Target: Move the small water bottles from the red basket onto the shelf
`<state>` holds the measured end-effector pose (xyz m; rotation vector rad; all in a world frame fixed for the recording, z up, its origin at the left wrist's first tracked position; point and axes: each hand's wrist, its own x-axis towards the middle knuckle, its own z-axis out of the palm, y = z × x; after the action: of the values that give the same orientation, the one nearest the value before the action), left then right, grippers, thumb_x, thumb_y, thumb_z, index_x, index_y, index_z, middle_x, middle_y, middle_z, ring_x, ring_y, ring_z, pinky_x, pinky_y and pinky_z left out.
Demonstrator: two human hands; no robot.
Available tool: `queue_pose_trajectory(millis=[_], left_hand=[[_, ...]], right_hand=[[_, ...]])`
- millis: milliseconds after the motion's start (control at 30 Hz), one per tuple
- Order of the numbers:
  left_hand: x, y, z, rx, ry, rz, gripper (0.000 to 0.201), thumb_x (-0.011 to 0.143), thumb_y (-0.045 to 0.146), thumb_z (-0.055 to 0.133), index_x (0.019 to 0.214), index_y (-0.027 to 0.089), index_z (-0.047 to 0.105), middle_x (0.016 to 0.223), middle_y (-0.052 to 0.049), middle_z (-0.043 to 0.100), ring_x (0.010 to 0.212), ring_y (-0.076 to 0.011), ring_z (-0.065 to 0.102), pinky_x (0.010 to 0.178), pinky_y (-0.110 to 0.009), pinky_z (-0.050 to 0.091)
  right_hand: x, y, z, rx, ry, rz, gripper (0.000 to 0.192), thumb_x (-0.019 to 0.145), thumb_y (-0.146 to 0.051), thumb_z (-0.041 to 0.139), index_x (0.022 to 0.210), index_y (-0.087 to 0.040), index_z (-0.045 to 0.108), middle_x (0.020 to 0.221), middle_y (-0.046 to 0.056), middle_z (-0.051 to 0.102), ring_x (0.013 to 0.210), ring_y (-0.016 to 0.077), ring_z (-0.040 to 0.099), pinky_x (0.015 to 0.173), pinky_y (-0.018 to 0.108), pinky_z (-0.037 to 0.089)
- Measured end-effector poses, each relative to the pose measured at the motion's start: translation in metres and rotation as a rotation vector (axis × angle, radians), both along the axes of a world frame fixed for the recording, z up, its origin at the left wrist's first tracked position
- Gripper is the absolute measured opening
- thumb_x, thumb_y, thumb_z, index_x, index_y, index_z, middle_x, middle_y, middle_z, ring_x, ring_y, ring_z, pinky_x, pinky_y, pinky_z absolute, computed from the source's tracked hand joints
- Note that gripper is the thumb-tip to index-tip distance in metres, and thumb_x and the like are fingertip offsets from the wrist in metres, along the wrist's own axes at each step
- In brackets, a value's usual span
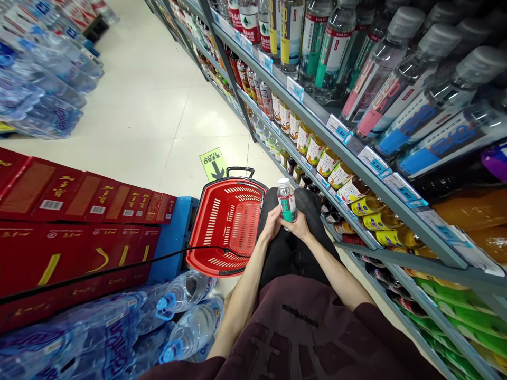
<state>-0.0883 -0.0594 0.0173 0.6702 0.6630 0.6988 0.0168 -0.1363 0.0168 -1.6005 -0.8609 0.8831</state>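
You hold the small bottle upright over your knees, left hand and right hand both wrapped round it just right of the red basket; next, I judge, comes lowering it into that basket.

Glossy clear plastic bottle; red perforated plastic basket.

Both arms stretched forward over the knees, left hand and right hand cupped together, fingers curled
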Motion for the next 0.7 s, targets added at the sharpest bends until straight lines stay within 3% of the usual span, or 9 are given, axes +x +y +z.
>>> queue_pose_trajectory(millis=[100,200,267,367,467,533,600,700], left_hand=[[-0.002,-0.001,-0.001,-0.002,-0.011,-0.001,0.05,0.075,0.053,0.089,0.102,0.012,0.078,0.091,-0.008,0.078,0.078,-0.0193,0.071,0.075,-0.03,0.057],[-0.007,-0.001,-0.001,-0.065,-0.031,-0.065,0.057,0.077,0.065,0.082,0.102,0.013,0.076,0.077,-0.004,0.075,0.045,-0.0105,0.054,0.048,-0.026,0.047],[-0.011,0.0,-0.001,-0.114,-0.064,-0.075,0.067,0.078,0.074,0.076,0.107,0.013,0.076,0.085,-0.009,0.077,0.05,-0.0141,0.06,0.052,-0.029,0.051],[-0.016,0.002,0.001,-0.186,-0.115,-0.01,0.075,0.081,0.078,0.07,0.112,0.01,0.075,0.105,-0.017,0.078,0.091,-0.0285,0.076,0.08,-0.038,0.06],[-0.02,0.004,-0.001,-0.253,-0.13,0.067,0.068,0.086,0.072,0.068,0.115,0.011,0.074,0.116,-0.017,0.077,0.115,-0.0342,0.072,0.096,-0.043,0.058],[-0.021,0.005,-0.003,-0.276,-0.132,0.103,0.064,0.089,0.069,0.067,0.118,0.012,0.073,0.118,-0.016,0.076,0.115,-0.0334,0.072,0.091,-0.04,0.059],[-0.022,0.006,-0.005,-0.29,-0.134,0.1,0.065,0.089,0.069,0.067,0.12,0.013,0.073,0.118,-0.015,0.077,0.108,-0.0317,0.074,0.074,-0.033,0.058],[-0.023,0.007,-0.007,-0.294,-0.139,0.038,0.071,0.09,0.072,0.064,0.125,0.012,0.072,0.114,-0.016,0.077,0.091,-0.0274,0.076,0.05,-0.025,0.046]], right_hand=[[0.003,-0.001,-0.002,-0.001,0.144,0.075,0.055,0.072,-0.067,0.081,0.095,-0.018,0.067,0.081,0.007,0.075,0.073,0.0242,0.073,0.068,0.033,0.058],[0.003,-0.004,-0.006,-0.021,0.454,0.27,0.07,0.076,-0.082,0.07,0.1,-0.016,0.067,0.073,0.007,0.073,0.06,0.023,0.071,0.058,0.032,0.057],[0.001,-0.006,-0.007,-0.063,0.63,0.409,0.081,0.076,-0.093,0.059,0.099,-0.015,0.067,0.069,0.007,0.072,0.055,0.0227,0.07,0.053,0.031,0.057],[-0.001,-0.007,-0.007,-0.162,0.753,0.564,0.093,0.076,-0.102,0.043,0.094,-0.014,0.067,0.064,0.009,0.07,0.052,0.0227,0.068,0.05,0.03,0.054],[-0.002,-0.005,-0.003,-0.223,0.719,0.572,0.096,0.08,-0.103,0.03,0.091,-0.016,0.068,0.062,0.009,0.069,0.051,0.0227,0.067,0.05,0.03,0.053],[-0.001,-0.002,-0.001,-0.257,0.672,0.547,0.095,0.083,-0.102,0.027,0.091,-0.017,0.069,0.061,0.008,0.069,0.052,0.0224,0.067,0.052,0.03,0.054],[0.0,-0.001,0.002,-0.292,0.651,0.55,0.094,0.084,-0.101,0.027,0.093,-0.017,0.07,0.061,0.008,0.069,0.052,0.0221,0.067,0.053,0.03,0.054],[0.0,0.0,0.005,-0.319,0.667,0.575,0.097,0.084,-0.101,0.024,0.097,-0.016,0.071,0.065,0.009,0.071,0.052,0.022,0.067,0.053,0.03,0.053]])
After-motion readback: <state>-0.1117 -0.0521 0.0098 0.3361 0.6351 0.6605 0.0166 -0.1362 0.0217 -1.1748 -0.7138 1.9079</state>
